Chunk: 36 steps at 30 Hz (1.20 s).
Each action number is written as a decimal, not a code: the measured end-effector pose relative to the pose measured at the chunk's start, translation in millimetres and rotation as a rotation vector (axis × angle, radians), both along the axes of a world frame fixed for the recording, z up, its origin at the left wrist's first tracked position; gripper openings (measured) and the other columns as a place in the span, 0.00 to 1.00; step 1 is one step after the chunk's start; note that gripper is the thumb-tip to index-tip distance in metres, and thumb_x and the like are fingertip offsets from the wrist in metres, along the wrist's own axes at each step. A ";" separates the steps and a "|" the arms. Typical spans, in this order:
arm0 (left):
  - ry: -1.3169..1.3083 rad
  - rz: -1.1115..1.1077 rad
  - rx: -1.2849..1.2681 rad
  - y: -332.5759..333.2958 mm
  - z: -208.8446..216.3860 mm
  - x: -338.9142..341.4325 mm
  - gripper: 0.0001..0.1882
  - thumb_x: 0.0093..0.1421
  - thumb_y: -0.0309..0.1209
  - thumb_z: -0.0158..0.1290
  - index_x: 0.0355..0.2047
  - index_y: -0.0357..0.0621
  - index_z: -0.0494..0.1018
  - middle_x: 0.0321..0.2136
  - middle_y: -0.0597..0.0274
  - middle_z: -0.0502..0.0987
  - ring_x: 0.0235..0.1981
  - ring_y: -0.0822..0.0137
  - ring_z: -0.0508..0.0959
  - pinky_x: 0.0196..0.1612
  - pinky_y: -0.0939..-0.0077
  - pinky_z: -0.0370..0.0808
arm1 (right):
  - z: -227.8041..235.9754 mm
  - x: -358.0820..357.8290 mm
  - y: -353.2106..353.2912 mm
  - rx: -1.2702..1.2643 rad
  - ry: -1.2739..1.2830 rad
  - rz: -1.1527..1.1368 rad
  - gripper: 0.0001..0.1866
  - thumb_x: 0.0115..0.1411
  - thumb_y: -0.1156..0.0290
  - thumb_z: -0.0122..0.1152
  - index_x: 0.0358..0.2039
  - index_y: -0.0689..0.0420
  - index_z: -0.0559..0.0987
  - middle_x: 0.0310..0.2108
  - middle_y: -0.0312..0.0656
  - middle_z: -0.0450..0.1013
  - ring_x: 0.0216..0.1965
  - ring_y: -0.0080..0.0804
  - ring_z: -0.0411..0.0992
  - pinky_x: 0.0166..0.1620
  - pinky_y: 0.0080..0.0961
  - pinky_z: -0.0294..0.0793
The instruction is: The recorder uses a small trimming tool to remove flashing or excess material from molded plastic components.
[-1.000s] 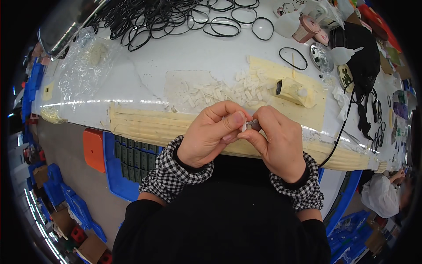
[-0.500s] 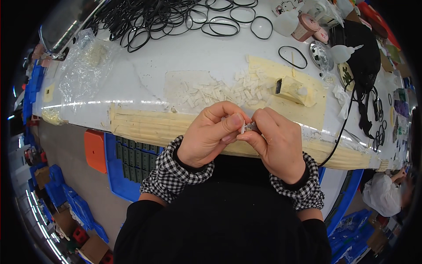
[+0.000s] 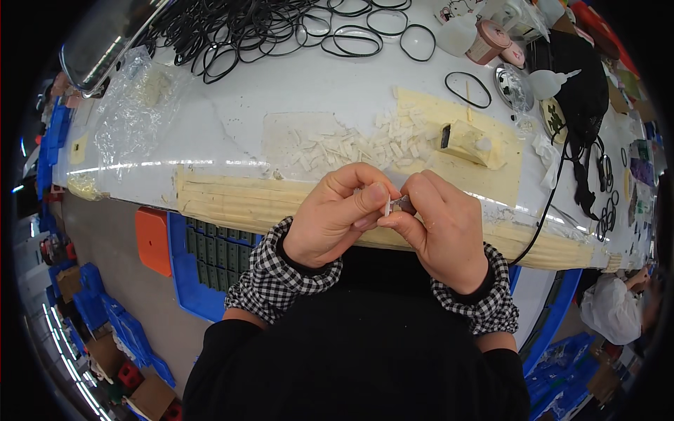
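Left hand [image 3: 328,219] and right hand [image 3: 448,228] come together just above the surface's near edge, fingertips almost meeting. Left thumb and fingers are pinched on a small white piece [image 3: 387,205], seen as a thin upright edge; right thumb and forefinger close on a small grey object [image 3: 402,204], right beside the white piece. Fingers hide most of both — cannot tell whether the grey object is a tool or part, nor if the two touch. My reading of the risks: the pinch is shallow, so a sideways push could flick the white piece loose; if the grey object has a sharp edge, a slip toward the left thumb could nick it; hard pressure could snap so thin a piece. Against the frame a second ago: grip and pose match closely, but the white piece now shows narrower and less of the grey object is visible. Beyond the fingertips, a scatter of similar white strips [image 3: 351,149] lies on the surface [image 3: 217,98], running onto a yellow sheet [image 3: 502,179] with a yellowish block [image 3: 463,144] on it. Farther off — black loops [image 3: 242,35] heaped at the far side.
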State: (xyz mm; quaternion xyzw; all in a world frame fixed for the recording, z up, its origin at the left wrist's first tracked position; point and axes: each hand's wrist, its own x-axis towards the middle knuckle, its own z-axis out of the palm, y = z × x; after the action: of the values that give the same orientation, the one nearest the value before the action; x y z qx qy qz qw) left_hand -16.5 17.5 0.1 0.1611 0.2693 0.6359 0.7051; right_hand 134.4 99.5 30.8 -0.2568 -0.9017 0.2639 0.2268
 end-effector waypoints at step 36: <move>0.239 0.347 -0.132 -9.3 7.6 -24.4 0.11 0.66 0.32 0.45 0.41 0.36 0.69 0.31 0.63 0.73 0.26 0.79 0.67 0.27 0.87 0.62 | -22.0 -4.7 -11.3 0.002 -0.151 -0.036 0.11 0.45 0.77 0.62 0.31 0.55 0.72 0.29 0.39 0.66 0.25 0.36 0.71 0.26 0.28 0.69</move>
State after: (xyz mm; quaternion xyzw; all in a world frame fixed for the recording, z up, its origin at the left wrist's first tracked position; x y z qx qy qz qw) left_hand -41.0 8.2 7.6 0.1400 0.4156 0.7050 0.5573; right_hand 129.6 88.2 8.8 -0.2917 -0.9117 0.2387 0.1632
